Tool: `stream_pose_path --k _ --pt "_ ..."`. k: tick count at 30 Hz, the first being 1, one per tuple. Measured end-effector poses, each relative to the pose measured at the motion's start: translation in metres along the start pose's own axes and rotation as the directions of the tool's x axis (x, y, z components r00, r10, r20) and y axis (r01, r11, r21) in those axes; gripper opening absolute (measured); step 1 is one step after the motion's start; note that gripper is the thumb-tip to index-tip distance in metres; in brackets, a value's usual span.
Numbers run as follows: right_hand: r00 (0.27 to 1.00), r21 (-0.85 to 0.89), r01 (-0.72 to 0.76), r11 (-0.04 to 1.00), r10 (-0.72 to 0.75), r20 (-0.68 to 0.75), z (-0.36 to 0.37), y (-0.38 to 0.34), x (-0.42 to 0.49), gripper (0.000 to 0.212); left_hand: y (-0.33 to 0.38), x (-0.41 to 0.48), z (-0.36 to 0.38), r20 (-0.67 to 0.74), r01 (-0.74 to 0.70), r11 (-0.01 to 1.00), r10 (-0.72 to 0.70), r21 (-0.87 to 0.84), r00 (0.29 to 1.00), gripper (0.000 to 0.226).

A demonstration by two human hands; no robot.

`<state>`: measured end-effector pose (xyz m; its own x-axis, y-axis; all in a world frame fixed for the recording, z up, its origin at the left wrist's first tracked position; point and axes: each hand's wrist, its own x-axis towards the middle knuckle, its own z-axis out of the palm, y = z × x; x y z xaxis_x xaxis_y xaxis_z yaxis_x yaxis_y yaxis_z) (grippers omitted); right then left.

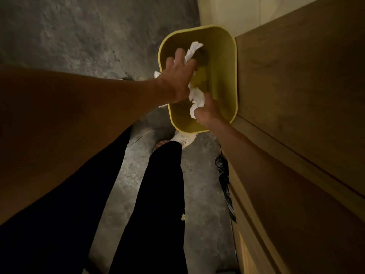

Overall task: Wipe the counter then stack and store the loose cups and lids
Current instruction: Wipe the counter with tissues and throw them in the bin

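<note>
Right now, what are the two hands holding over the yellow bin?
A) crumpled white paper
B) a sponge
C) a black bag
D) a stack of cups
A: the left hand and the right hand both grip crumpled white paper above the open yellow bin.

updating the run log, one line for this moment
step: discard | left hand: holds paper towels | right hand: pinches paper towels | over: yellow bin

A utility corner of a kitchen or café-like room is suggested. A rough grey concrete floor (pixel 69 36) is seen, wood-grain cabinet fronts (pixel 296 95) are ranged along one side, and a yellow waste bin (pixel 235 76) is set against them by a cream wall (pixel 227 10).
</note>
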<state>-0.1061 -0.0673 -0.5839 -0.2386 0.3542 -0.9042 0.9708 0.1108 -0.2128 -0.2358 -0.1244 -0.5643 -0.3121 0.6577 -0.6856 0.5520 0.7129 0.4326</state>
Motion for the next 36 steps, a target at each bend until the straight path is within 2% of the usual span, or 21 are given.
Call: stream_pose_path --k 3,6,9,10,12,14,16,18,20,23,27,31,34,36 --pt "0.993 0.127 0.06 0.99 -0.046 -0.111 0.005 -0.009 0.005 0.051 -0.001 -0.005 0.007 -0.025 -0.053 0.999 0.053 0.002 0.998 0.068" --pt "0.99 0.191 0.074 0.979 -0.049 -0.131 0.012 -0.01 0.006 0.045 0.002 -0.01 0.012 -0.081 -0.107 0.986 0.118 0.13 0.99 0.066" --pt "0.992 0.189 0.074 0.979 -0.053 -0.116 0.012 -0.015 -0.001 0.048 0.003 -0.016 0.01 -0.069 -0.128 0.971 0.145 0.202 0.987 0.07" --pt "0.995 0.237 0.053 0.97 -0.032 -0.095 0.013 -0.015 -0.002 0.052 0.003 -0.018 0.01 -0.041 -0.128 0.968 0.14 0.216 0.989 0.075" --pt "1.0 0.283 0.0 0.959 0.006 -0.021 0.009 -0.018 -0.01 0.073 0.003 -0.022 0.007 0.039 -0.129 0.965 0.123 0.229 0.992 0.085" --pt "0.999 0.176 0.033 0.984 -0.027 -0.034 0.004 -0.017 -0.023 0.089 0.002 -0.027 0.001 0.085 -0.129 0.963 0.111 0.237 0.99 0.087" --pt "0.994 0.085 0.064 0.994 -0.056 -0.093 -0.003 -0.015 -0.032 0.082 0.001 -0.032 -0.007 0.09 -0.144 0.946 0.123 0.29 0.988 0.088" --pt "0.994 0.026 0.013 1.0 -0.01 -0.11 -0.011 -0.017 -0.041 0.073 -0.001 -0.04 -0.019 0.096 -0.169 0.913 0.143 0.37 0.985 0.088" --pt "0.996 0.092 -0.057 0.994 0.063 -0.062 -0.019 -0.025 -0.058 0.063 -0.003 -0.053 -0.036 0.121 -0.202 0.866 0.164 0.457 0.979 0.087" --pt "0.997 0.129 -0.05 0.99 0.057 -0.051 -0.033 -0.039 -0.099 0.049 -0.006 -0.08 -0.067 0.162 -0.237 0.812 0.176 0.534 0.971 0.083" --pt "0.992 0.279 0.007 0.96 0.029 -0.126 -0.052 -0.057 -0.184 0.041 -0.006 -0.127 -0.111 0.16 -0.231 0.83 0.173 0.507 0.972 0.076" --pt "0.986 0.36 0.042 0.932 0.019 -0.165 -0.065 -0.063 -0.279 0.038 -0.001 -0.189 -0.156 0.106 -0.285 0.808 0.27 0.516 0.957 0.07" --pt "0.986 0.361 0.042 0.932 0.02 -0.166 -0.065 -0.059 -0.346 0.033 0.013 -0.245 -0.188 0.135 -0.377 0.703 0.375 0.603 0.917 0.067" --pt "0.976 0.397 0.074 0.915 0.015 -0.216 -0.059 -0.052 -0.387 0.031 0.026 -0.28 -0.213 0.166 -0.439 0.644 0.44 0.627 0.882 0.065"
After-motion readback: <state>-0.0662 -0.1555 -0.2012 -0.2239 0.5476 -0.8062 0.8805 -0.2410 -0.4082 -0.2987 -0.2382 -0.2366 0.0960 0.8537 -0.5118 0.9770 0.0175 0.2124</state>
